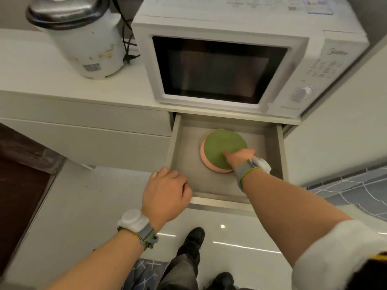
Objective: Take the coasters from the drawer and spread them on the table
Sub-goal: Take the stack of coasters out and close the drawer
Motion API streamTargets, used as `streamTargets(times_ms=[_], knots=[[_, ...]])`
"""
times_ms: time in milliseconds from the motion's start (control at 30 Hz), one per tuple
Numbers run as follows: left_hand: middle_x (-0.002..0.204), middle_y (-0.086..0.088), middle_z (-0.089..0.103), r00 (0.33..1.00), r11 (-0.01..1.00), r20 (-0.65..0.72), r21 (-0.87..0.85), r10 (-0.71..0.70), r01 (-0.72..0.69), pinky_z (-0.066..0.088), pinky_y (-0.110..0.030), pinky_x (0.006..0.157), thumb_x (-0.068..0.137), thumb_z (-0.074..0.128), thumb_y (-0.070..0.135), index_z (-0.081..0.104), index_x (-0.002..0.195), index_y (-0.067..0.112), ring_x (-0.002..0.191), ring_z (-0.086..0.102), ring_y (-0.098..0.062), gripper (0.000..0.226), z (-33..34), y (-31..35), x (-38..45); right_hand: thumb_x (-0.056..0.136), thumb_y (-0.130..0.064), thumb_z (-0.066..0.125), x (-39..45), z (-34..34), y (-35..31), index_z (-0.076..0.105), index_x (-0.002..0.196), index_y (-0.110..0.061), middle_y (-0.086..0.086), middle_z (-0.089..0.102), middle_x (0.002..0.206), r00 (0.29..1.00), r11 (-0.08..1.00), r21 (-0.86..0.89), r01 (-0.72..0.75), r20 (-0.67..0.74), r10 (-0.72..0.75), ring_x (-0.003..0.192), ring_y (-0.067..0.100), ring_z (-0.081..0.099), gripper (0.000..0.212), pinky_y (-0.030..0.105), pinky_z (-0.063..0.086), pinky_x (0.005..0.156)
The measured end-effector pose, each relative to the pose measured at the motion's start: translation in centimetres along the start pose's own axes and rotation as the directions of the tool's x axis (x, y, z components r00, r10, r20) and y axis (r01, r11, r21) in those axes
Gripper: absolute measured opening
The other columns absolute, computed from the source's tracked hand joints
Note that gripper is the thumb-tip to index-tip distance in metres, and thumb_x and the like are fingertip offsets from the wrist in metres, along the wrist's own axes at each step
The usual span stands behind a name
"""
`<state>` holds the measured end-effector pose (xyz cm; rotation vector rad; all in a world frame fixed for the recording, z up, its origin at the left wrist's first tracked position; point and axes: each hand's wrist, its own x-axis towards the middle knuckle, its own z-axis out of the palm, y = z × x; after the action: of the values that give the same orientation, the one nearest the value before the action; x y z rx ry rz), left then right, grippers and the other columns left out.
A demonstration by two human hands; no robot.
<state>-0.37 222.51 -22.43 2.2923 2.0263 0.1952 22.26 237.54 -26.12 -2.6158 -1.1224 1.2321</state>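
A grey drawer [184, 143] stands pulled out under the white counter. Inside lies a stack of round coasters: a green coaster [219, 143] on top, a pink coaster [204, 158] showing beneath it. My right hand [240, 156] reaches into the drawer and rests on the near right edge of the stack, fingers touching the green one; whether it grips is unclear. My left hand [167, 195] is curled over the drawer's front left corner, holding its edge.
A white microwave [226, 65] sits on the counter directly above the drawer, and a worn white rice cooker [83, 38] stands to its left. Below are glossy floor tiles, my dark shoes [193, 239], and a blue patterned cloth [356, 193] at right.
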Motion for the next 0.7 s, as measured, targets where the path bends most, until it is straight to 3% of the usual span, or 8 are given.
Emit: streamTargets(times_ms=[100,200,267,367,533,633,700], knots=[[0.073,0.003,0.064,1.000,1.000,-0.027,-0.013,-0.013,0.013,0.044,-0.039,0.071,0.087,0.049,0.035,0.071,0.074,0.021,0.082,0.054,-0.023,0.029,0.2,0.0,0.1,0.077,-0.075,0.067,1.1,1.0,-0.6,0.020,0.155,-0.002,0.017,0.043,0.157,0.998,0.999,-0.006,-0.043,-0.056,0.043,0.142,0.037,0.046,0.116,0.047,0.039,0.113],[0.071,0.003,0.063,0.999,0.999,-0.036,-0.026,-0.029,0.028,0.044,-0.038,0.068,0.087,0.050,0.034,0.070,0.071,0.020,0.080,0.053,-0.022,0.029,0.3,0.1,0.7,0.072,-0.073,0.069,2.6,1.3,-1.0,0.043,0.150,-0.008,0.008,0.052,0.154,0.999,0.999,0.037,0.008,0.048,-0.010,0.138,0.031,0.053,0.105,0.040,0.041,0.115],[0.071,0.003,0.063,0.999,0.999,-0.037,-0.028,-0.034,0.033,0.044,-0.038,0.068,0.087,0.049,0.035,0.070,0.072,0.020,0.080,0.053,-0.022,0.030,0.4,0.1,1.0,0.069,-0.064,0.077,5.2,2.2,-0.8,0.056,0.143,-0.014,0.004,0.060,0.147,0.996,0.987,0.159,0.016,0.086,-0.030,0.133,0.029,0.058,0.092,0.038,0.044,0.113],[0.073,0.004,0.065,0.999,0.999,-0.029,-0.023,-0.023,0.023,0.044,-0.038,0.071,0.090,0.048,0.043,0.070,0.074,0.022,0.082,0.054,-0.022,0.034,0.5,0.0,1.5,0.045,-0.058,0.086,7.4,3.2,-0.5,0.062,0.133,-0.015,0.007,0.068,0.136,0.993,0.940,0.342,-0.019,0.119,-0.023,0.122,0.034,0.065,0.100,0.046,0.054,0.104],[0.075,0.008,0.066,1.000,0.999,-0.030,-0.033,0.005,-0.006,0.045,-0.037,0.074,0.093,0.046,0.069,0.070,0.078,0.027,0.079,0.059,-0.019,0.051,0.5,-0.2,1.5,0.066,-0.047,0.078,6.4,3.8,-0.4,0.067,0.118,-0.019,0.008,0.072,0.121,0.998,0.945,0.326,-0.005,0.066,-0.018,0.109,0.040,0.069,0.060,0.053,0.059,0.093],[0.081,0.011,0.066,0.993,0.993,-0.048,-0.046,0.109,-0.111,0.044,-0.034,0.074,0.091,0.043,0.078,0.071,0.086,0.029,0.081,0.060,-0.016,0.056,-0.2,-0.4,1.0,0.069,-0.041,0.068,4.4,3.7,-0.2,0.066,0.120,-0.016,0.010,0.071,0.126,0.991,0.965,0.250,0.083,0.079,-0.105,0.111,0.039,0.068,0.057,0.054,0.059,0.094],[0.086,0.013,0.065,0.984,0.983,-0.036,-0.055,0.175,-0.177,0.043,-0.032,0.076,0.090,0.044,0.077,0.070,0.094,0.030,0.084,0.059,-0.015,0.054,-0.2,-1.0,0.7,0.071,-0.027,0.065,1.3,3.0,-0.7,0.059,0.126,-0.012,0.016,0.068,0.127,0.991,0.935,0.346,0.078,0.080,-0.112,0.112,0.042,0.067,0.057,0.058,0.062,0.083]])
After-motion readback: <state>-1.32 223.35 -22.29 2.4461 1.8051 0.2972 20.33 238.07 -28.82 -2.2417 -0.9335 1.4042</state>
